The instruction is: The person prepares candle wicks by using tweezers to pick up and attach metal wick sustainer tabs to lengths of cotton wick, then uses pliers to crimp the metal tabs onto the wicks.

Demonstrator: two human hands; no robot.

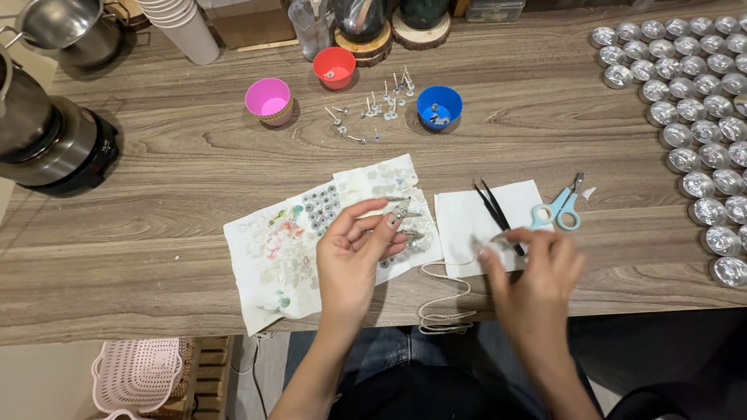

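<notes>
We observe the left hand [354,253] with fingers curled, pinching small metal wick holders [402,210] above the stained paper sheet [272,257]. The right hand [537,272] is blurred; its fingertips meet at a white napkin [467,218] beside black tweezers [498,214], but we cannot tell what they grip. White wick string [443,307] loops at the table edge [156,311]. Blue scissors [559,208] lie nearby.
</notes>
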